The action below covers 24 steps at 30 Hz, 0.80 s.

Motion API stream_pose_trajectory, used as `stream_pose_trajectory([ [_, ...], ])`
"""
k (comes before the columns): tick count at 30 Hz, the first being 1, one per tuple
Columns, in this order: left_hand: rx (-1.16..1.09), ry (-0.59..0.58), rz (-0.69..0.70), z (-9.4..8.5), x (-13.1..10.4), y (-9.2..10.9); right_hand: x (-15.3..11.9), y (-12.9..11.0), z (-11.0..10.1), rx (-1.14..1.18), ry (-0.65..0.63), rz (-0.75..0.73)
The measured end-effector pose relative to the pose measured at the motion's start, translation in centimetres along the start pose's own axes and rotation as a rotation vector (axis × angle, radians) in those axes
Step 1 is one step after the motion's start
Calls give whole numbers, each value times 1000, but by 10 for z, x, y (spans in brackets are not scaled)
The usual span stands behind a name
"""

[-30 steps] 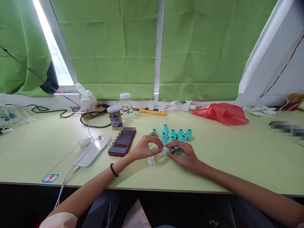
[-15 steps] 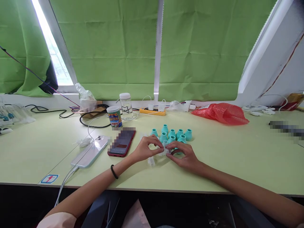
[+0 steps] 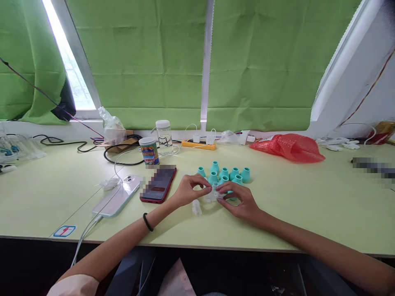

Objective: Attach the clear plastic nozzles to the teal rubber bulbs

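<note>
Several turquoise bottle-shaped pieces (image 3: 245, 175) stand upright in a cluster near the table's middle. Just in front of them are small clear plastic pieces (image 3: 211, 197), partly hidden by my fingers. My left hand (image 3: 193, 190) reaches in from the left, its thumb and index finger pinched at the clear pieces; what lies between the tips is too small to make out. From the right, my right hand (image 3: 239, 200) has thumb and fingertips closed on a clear plastic piece (image 3: 219, 195). Another clear piece (image 3: 196, 207) lies on the table below my left hand.
Left of my hands lie a red-cased phone (image 3: 159, 185) and a light phone (image 3: 119, 197) with a cable. Behind stand a printed can (image 3: 149, 152) and a clear bottle (image 3: 164, 139). A yellow power strip (image 3: 197, 144) and red bubble wrap (image 3: 286, 148) lie at the back.
My left hand has shifted slightly left and its fingertips have drawn back a little from the clear pieces, more of which now show. My right hand has barely moved.
</note>
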State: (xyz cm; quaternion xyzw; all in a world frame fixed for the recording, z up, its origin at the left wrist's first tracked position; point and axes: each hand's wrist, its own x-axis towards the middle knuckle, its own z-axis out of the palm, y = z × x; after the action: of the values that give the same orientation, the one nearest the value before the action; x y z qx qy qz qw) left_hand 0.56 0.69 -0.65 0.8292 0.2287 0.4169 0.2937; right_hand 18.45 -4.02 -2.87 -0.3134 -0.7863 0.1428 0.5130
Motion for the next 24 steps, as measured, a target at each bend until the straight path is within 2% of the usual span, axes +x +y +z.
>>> stream_pose_trajectory([
  [2,193,27,41,-2,1,-4,0,0,0,-6,-4,3],
  [4,464,3,102,-4,2,-9,0,-1,0,-12,-4,1],
  [6,686,-91,130,-5,3,-14,0,-1,0,-20,-1,-7],
  [9,809,-197,105,-5,3,-21,0,-1,0,-39,-14,-17],
  [12,777,-140,117,-5,2,-20,-1,0,0,-57,-40,-6],
  [15,688,-70,160,-5,0,-11,-1,2,1,-66,-50,15],
  [20,441,-128,205,-1,-2,7,-1,4,1,-51,-20,47],
  [24,356,-143,228,0,-3,8,-1,5,2,-22,5,75],
])
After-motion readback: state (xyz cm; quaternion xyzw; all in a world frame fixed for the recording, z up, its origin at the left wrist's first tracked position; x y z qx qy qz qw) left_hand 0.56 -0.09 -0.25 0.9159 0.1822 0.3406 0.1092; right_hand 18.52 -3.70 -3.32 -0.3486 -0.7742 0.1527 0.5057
